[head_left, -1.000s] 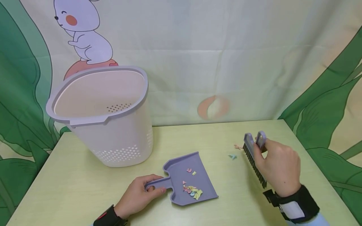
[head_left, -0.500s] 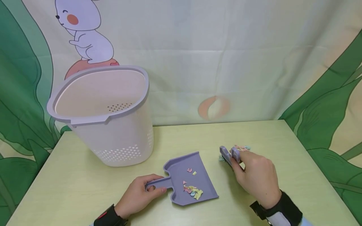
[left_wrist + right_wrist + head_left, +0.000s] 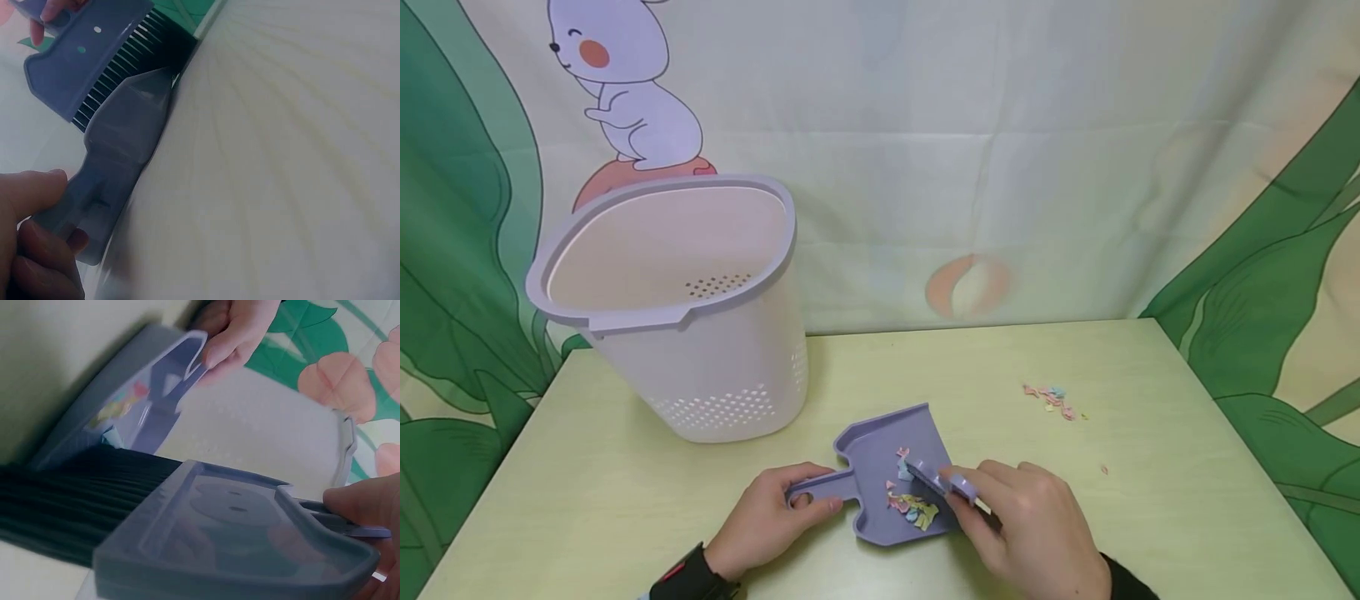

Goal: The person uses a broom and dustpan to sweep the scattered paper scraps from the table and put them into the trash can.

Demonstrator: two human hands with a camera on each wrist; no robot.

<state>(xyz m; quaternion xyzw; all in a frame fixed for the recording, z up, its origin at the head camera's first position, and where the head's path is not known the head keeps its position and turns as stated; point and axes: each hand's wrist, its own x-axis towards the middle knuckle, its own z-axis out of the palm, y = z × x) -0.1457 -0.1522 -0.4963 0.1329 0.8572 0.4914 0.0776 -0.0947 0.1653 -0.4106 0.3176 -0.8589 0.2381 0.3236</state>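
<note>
Brush (image 3: pixel 928 477) reaching over the open edge of the dustpan (image 3: pixel 868 442).
The left hand (image 3: pixel 767 521) grips the dustpan's handle between thumb and fingers; the pan sits well in from the tabletop's (image 3: pixel 1187 517) left and right edges. The right hand (image 3: pixel 1030 525) has its fingers closed on the brush, bristles beside a blue scrap (image 3: pixel 904 470). A paper pile (image 3: pixel 916 510) lies in the pan; loose scraps (image 3: pixel 1054 400) lie toward the tabletop's far right corner. The basket (image 3: pixel 722 362) stands by the far left corner.
</note>
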